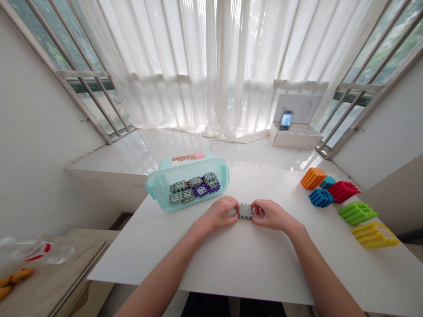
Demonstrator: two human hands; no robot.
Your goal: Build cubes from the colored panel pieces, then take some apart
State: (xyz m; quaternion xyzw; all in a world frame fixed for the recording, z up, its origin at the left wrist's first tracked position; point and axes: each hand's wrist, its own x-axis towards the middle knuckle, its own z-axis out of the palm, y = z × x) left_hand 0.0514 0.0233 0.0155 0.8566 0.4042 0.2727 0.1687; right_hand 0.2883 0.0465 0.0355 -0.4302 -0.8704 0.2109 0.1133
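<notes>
A grey square building block with notched edges (pixel 245 211) is between my hands, low over the white table. My left hand (pixel 222 212) pinches its left edge with thumb and fingers. From the other side, my right hand (pixel 271 214) grips the right edge in the same way. Just to the left, a turquoise plastic bin (pixel 158 193) lies tipped with its opening toward me. Inside it are several grey notched blocks (pixel 179 197) with white window inserts, plus purple ones (pixel 202 190).
On the right, colour-sorted stacks stand: orange (pixel 313 178), teal (pixel 328 182), blue (pixel 321 198), red (pixel 343 192), green (pixel 357 212) and yellow (pixel 376 234). An open white box (pixel 291 136) with a phone (pixel 286 119) sits on the sill. A plastic bottle (pixel 49 252) lies at far left.
</notes>
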